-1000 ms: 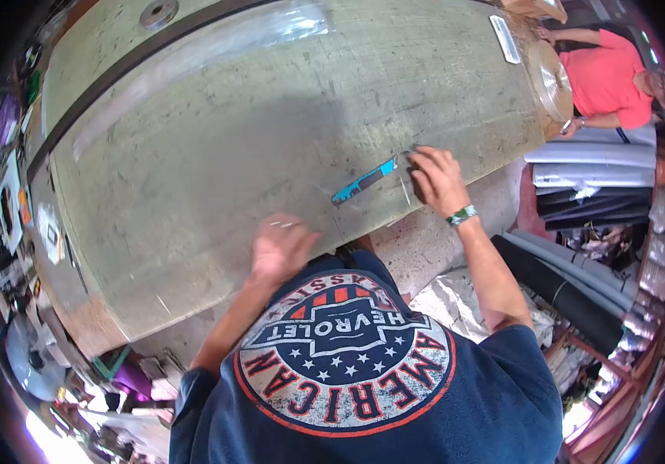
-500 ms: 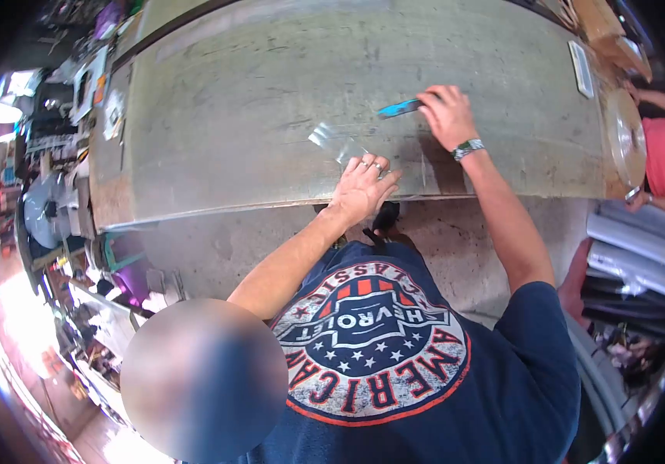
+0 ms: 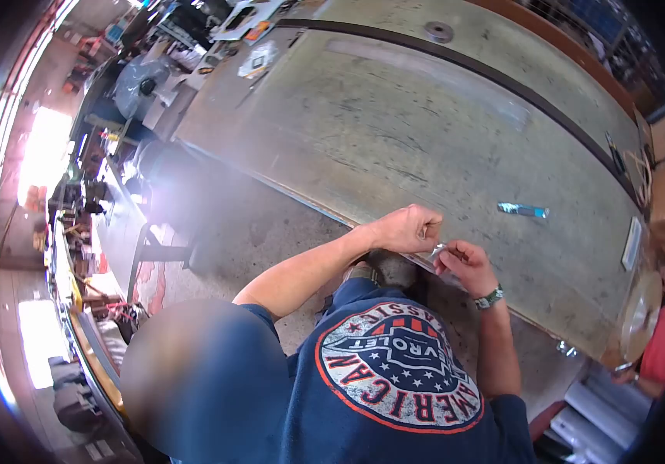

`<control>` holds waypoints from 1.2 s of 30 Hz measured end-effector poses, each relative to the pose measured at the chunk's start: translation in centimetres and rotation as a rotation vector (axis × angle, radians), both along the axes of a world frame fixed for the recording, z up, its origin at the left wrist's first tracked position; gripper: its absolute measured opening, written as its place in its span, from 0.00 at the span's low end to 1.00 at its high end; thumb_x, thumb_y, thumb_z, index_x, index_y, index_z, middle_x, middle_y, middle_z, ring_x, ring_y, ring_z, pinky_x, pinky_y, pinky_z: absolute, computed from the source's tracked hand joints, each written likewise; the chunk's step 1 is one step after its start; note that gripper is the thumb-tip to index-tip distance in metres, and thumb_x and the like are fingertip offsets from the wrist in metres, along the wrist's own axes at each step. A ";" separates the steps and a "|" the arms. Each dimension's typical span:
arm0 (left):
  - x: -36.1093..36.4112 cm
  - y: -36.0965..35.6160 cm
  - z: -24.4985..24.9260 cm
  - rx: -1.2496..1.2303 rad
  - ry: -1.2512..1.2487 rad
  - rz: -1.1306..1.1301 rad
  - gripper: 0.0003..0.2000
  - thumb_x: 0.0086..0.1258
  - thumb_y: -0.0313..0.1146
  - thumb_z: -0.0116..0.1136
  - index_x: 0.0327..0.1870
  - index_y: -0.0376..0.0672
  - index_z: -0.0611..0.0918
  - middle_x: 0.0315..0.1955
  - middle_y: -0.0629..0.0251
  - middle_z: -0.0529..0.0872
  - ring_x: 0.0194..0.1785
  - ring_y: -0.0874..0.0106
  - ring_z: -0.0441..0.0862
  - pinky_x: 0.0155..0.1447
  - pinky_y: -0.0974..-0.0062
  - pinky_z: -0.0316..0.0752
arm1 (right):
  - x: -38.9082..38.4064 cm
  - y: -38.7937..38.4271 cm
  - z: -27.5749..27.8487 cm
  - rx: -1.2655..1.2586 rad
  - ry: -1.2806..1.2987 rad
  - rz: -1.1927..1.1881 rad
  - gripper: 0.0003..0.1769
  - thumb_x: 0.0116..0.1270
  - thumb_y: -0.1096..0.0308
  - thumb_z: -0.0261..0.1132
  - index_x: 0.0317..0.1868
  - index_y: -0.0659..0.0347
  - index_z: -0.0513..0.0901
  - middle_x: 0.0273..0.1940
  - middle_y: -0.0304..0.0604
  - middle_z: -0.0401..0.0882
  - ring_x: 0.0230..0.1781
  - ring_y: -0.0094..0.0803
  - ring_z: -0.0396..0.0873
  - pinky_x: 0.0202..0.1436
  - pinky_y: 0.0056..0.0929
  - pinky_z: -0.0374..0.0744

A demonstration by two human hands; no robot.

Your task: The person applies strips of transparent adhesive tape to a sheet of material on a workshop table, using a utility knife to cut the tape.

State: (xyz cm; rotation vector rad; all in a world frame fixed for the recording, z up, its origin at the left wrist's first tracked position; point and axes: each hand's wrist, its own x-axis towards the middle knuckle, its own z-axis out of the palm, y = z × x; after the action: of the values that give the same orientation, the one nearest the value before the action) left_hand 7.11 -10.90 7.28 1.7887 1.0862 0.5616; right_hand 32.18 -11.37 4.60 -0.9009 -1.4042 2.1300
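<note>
Nearest, at the near edge of the worktop [image 3: 394, 131], both hands meet over a small clear strip [image 3: 438, 249], too thin to tell whether it is tape or film. The left hand [image 3: 406, 228] is closed in a loose fist and pinches one end. The right hand [image 3: 465, 265], the one with the wristwatch [image 3: 490, 297], pinches the other end from just below the edge. The work looks like fine fingertip handling, so it would go best with the pinches kept close together, the strip held taut, and both wrists steadied against the edge so it cannot curl or stick to itself. Farther in, to the right, a blue cutter [image 3: 523, 209] lies flat, well apart from both hands. Beyond it a dark band [image 3: 502, 77] crosses the worktop, with a round metal disc [image 3: 439, 32] near the far edge.
</note>
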 end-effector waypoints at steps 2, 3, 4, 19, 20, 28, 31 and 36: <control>-2.3 -0.3 0.7 -0.358 -0.197 -0.027 0.12 0.66 0.30 0.73 0.43 0.39 0.81 0.27 0.67 0.83 0.36 0.73 0.83 0.43 0.73 0.77 | -1.4 0.9 3.9 -0.122 -0.060 0.090 0.09 0.79 0.68 0.67 0.49 0.66 0.84 0.38 0.39 0.87 0.35 0.25 0.83 0.42 0.24 0.81; -3.4 -0.2 1.4 -0.506 -0.315 -0.028 0.12 0.66 0.31 0.74 0.44 0.38 0.82 0.26 0.69 0.84 0.35 0.76 0.82 0.40 0.76 0.76 | -2.5 1.4 4.9 -0.178 -0.091 0.128 0.09 0.79 0.68 0.67 0.49 0.66 0.84 0.37 0.40 0.87 0.34 0.25 0.83 0.41 0.24 0.80; -4.4 -0.2 2.0 -0.650 -0.439 -0.034 0.13 0.65 0.32 0.75 0.45 0.38 0.84 0.25 0.71 0.84 0.34 0.79 0.81 0.37 0.79 0.74 | -3.4 1.8 4.8 -0.217 -0.045 0.111 0.10 0.77 0.67 0.69 0.48 0.66 0.85 0.35 0.39 0.88 0.31 0.23 0.82 0.37 0.22 0.79; -43.2 -0.3 2.5 -0.241 0.353 0.133 0.14 0.64 0.42 0.77 0.42 0.42 0.92 0.35 0.63 0.93 0.42 0.71 0.88 0.45 0.69 0.80 | -18.8 8.3 6.4 -0.056 -0.437 0.312 0.09 0.68 0.66 0.77 0.41 0.62 0.89 0.29 0.33 0.87 0.24 0.16 0.77 0.28 0.19 0.72; -46.3 -0.3 1.2 -0.272 0.340 0.174 0.13 0.64 0.41 0.77 0.42 0.42 0.92 0.35 0.63 0.93 0.41 0.72 0.88 0.45 0.69 0.80 | -19.3 8.5 5.4 -0.034 -0.461 0.319 0.09 0.70 0.65 0.77 0.41 0.61 0.89 0.30 0.33 0.87 0.25 0.16 0.77 0.29 0.20 0.73; -56.9 -0.5 -4.6 -0.283 0.389 0.584 0.12 0.64 0.38 0.77 0.39 0.39 0.91 0.31 0.64 0.91 0.37 0.71 0.86 0.43 0.68 0.79 | -21.0 7.7 -2.3 -0.094 -0.595 0.225 0.07 0.72 0.69 0.74 0.40 0.65 0.88 0.30 0.36 0.87 0.28 0.21 0.82 0.33 0.24 0.80; -55.5 -1.9 -6.4 -0.125 0.437 0.872 0.12 0.63 0.38 0.78 0.38 0.38 0.90 0.30 0.64 0.89 0.36 0.71 0.85 0.43 0.69 0.79 | -21.3 7.6 -3.2 -0.109 -0.635 0.168 0.07 0.72 0.70 0.74 0.40 0.65 0.87 0.30 0.36 0.87 0.27 0.22 0.82 0.31 0.25 0.80; -52.6 -3.2 -7.9 0.049 0.347 1.312 0.15 0.61 0.39 0.78 0.42 0.38 0.89 0.43 0.54 0.90 0.49 0.59 0.89 0.53 0.61 0.81 | -22.0 8.2 -4.4 -0.134 -0.662 0.166 0.06 0.71 0.71 0.74 0.39 0.65 0.87 0.29 0.38 0.87 0.26 0.23 0.82 0.29 0.25 0.80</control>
State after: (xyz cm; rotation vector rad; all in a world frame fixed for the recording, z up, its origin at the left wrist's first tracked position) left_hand -45.52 -14.10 -0.58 1.0019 2.4794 1.0282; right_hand 10.16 -3.15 0.22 -1.7076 -1.6899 2.1605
